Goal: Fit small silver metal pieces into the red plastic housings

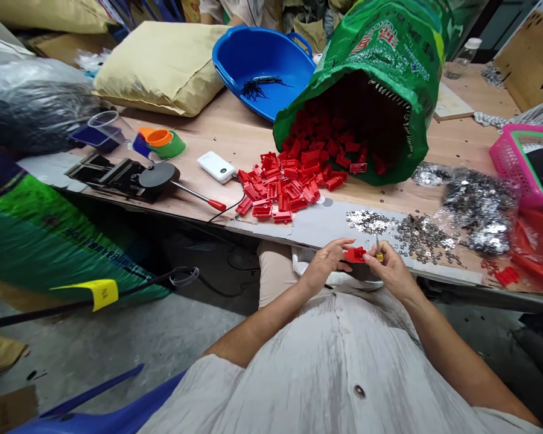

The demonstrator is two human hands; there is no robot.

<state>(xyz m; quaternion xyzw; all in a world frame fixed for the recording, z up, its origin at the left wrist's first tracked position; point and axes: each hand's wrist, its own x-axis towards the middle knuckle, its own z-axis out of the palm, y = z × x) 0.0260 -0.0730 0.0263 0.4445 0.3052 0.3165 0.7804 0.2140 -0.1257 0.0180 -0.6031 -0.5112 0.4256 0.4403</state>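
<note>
nearby — red plastic parts (276,193), metal washers (423,238)

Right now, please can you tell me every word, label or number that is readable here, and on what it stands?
Yellow tag: "N/A", it seems.
Green woven sack: red print, too curved and small to read.
Green sack at left: dark print, too blurred to read.

The left forearm (257,322) and right forearm (452,343) angle inward, bringing the left hand (326,263) and right hand (390,269) close together just above the lap. Left fingers (337,247) curl forward with the thumb on top; right fingers (371,257) close in a tight pinch. Palms face each other, wrists lifted clear of the body.
</note>
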